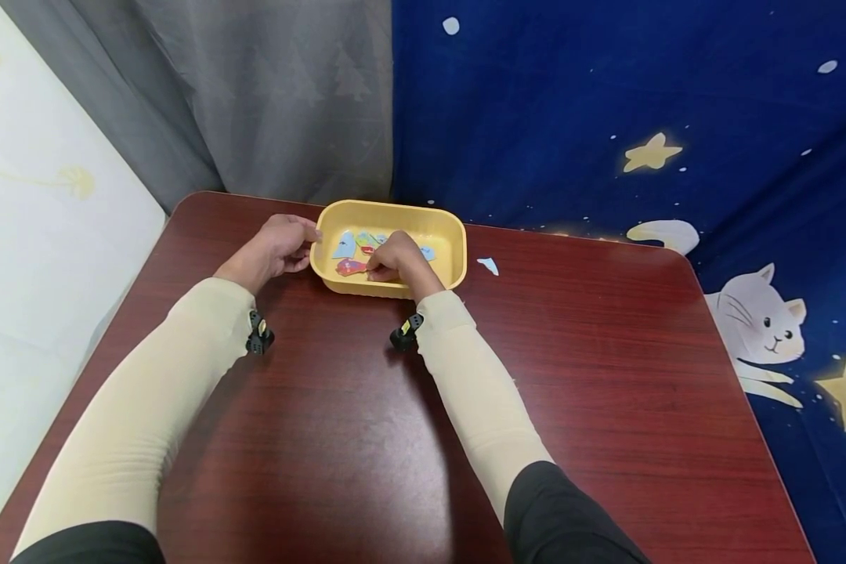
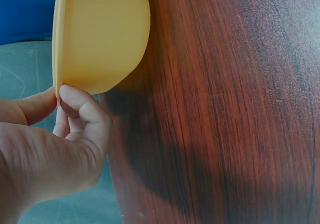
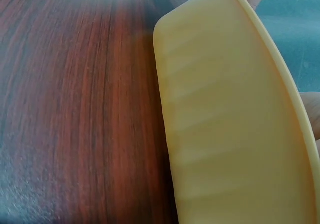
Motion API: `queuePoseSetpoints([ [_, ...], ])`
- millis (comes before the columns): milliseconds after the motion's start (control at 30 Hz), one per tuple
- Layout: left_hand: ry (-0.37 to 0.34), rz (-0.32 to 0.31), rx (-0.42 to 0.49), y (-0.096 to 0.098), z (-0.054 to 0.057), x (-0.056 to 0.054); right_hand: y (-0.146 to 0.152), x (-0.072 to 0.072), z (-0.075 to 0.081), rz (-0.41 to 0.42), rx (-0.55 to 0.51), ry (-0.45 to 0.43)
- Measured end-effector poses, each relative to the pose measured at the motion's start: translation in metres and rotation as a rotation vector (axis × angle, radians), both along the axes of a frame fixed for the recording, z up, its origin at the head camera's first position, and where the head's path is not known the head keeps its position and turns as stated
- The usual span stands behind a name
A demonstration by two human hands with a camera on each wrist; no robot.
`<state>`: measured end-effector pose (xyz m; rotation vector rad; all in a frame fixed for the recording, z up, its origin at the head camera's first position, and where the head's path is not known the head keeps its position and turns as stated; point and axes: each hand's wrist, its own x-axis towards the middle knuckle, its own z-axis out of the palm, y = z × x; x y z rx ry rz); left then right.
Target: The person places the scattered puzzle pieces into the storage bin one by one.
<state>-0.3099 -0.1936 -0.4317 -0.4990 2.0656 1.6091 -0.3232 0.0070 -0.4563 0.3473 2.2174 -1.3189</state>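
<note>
A yellow rectangular plastic tub [image 1: 460, 258] with rounded corners stands near the table's back edge. My left hand [image 1: 282, 243] pinches its left rim, with thumb and fingers on either side of the rim, as the left wrist view shows. My right hand [image 1: 399, 254] reaches inside over the front wall. Its fingertips meet the end of a pink-red flat piece [image 1: 350, 267] on the tub's floor. Around it lie a light blue piece [image 1: 345, 244], a green and red piece [image 1: 365, 241] and another blue piece [image 1: 428, 253]. In the right wrist view the tub wall hides most of that hand.
A small light blue and white piece [image 1: 489, 265] lies on the dark red wooden table [image 1: 592, 345], right of the tub. Behind the table hang a grey curtain [image 1: 289, 102] and a blue curtain [image 1: 536, 102] with stars and a cat.
</note>
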Motion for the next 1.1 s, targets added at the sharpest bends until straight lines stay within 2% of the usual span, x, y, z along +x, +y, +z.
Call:
queuePoseSetpoints([
  [200, 0.006, 0.002, -0.002, -0.001, -0.001, 0.000, 0.001, -0.001, 0.000, 0.016, -0.013, -0.005],
  [400, 0.005, 0.003, -0.002, 0.000, -0.001, 0.000, 0.000, -0.002, -0.001, -0.002, 0.021, -0.017],
  [533, -0.002, 0.005, 0.000, 0.000, 0.000, 0.000, 0.004, -0.001, 0.002, -0.008, 0.004, -0.023],
  [767, -0.003, 0.002, -0.001, 0.001, 0.000, 0.001, 0.015, -0.001, 0.012, -0.057, -0.108, -0.046],
  [1100, 0.011, -0.002, -0.005, 0.000, 0.001, 0.002, 0.039, -0.005, 0.030, -0.112, -0.207, -0.013],
])
